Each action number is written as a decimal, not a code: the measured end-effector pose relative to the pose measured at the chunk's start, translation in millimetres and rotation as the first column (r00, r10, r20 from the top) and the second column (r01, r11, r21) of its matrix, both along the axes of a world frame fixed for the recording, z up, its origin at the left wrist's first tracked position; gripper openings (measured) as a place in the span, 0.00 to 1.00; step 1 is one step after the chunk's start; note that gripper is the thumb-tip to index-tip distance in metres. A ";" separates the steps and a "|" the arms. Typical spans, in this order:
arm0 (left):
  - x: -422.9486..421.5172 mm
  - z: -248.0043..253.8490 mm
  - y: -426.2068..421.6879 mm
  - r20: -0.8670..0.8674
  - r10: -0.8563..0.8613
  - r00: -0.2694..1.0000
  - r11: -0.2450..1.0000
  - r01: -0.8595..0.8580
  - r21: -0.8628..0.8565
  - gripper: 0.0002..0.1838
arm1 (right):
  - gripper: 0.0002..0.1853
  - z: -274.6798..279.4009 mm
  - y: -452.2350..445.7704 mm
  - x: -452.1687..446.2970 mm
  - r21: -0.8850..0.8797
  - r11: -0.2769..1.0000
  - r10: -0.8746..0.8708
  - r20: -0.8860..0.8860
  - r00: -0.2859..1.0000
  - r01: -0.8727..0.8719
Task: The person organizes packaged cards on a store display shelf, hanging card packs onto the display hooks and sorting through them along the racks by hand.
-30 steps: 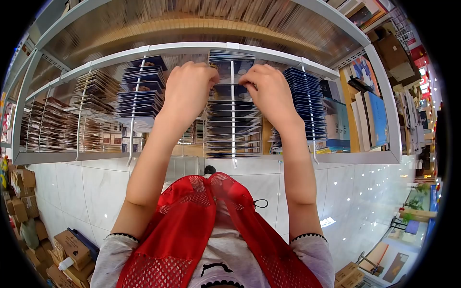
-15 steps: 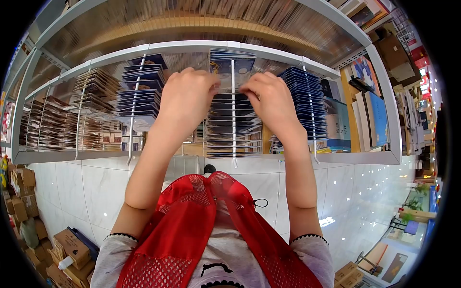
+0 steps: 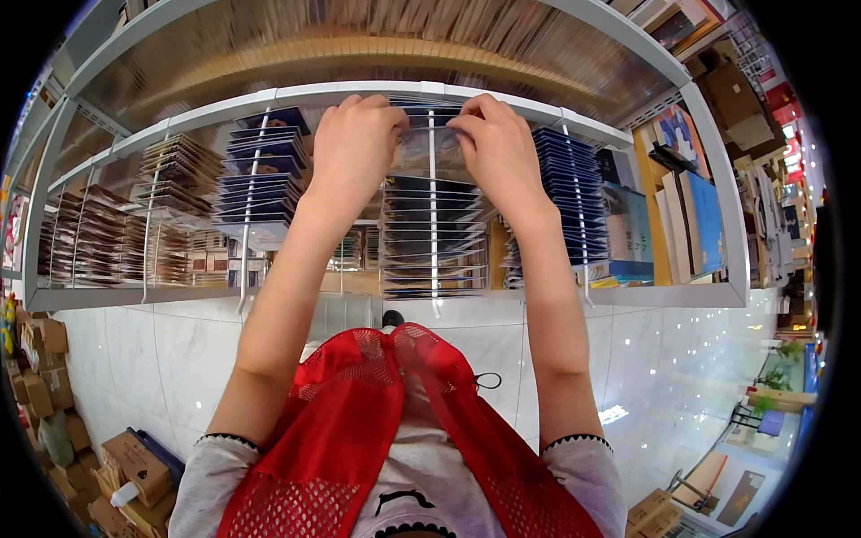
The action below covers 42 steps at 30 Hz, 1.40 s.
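1. Shop aisle, pale tiled floor; white-framed rack with packets on hooks. Landmark for all places: middle hook.
2. Cartons piled on floor, well off to the left of the middle hook. Red vest on the wearer, below its near end.
3. Rear packets hang at the far end of the middle hook, close to the white rail. Front packets fill its nearer part, stacked one behind another. Visible gap between the two groups.
4. Key relation: rear packets lie between the two hands. Their long visible edges run left-right, across the middle hook; the hook itself runs from rail toward the wearer.
5. Left hand is left of the middle hook, right hand right of it. Roughly even; right fingertips maybe slightly nearer.
6. Hands: fingers bent, thumbs and forefingers at the side edges of the rear packets. Can't tell if either is pinching or only touching.
7. Neighbours: navy packets left of the middle hook, blue packets right of it, past the right hand.
8. Versus half a second ago: both hands farther up the middle hook, nearer the rail. Broad blue packet face seen between them then is gone from view; edges bunched there now. Front packets look about the same.
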<state>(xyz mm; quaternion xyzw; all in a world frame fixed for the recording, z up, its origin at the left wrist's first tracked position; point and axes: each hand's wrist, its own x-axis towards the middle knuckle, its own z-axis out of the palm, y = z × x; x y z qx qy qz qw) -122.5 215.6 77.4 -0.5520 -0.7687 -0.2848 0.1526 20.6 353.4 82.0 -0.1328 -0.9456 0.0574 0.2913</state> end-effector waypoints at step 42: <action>-5.3 -9.1 7.5 0.021 -0.003 1.000 0.998 0.001 0.066 0.04 | 0.08 -3.0 -3.8 0.8 -0.005 1.000 -0.021 0.012 1.000 0.021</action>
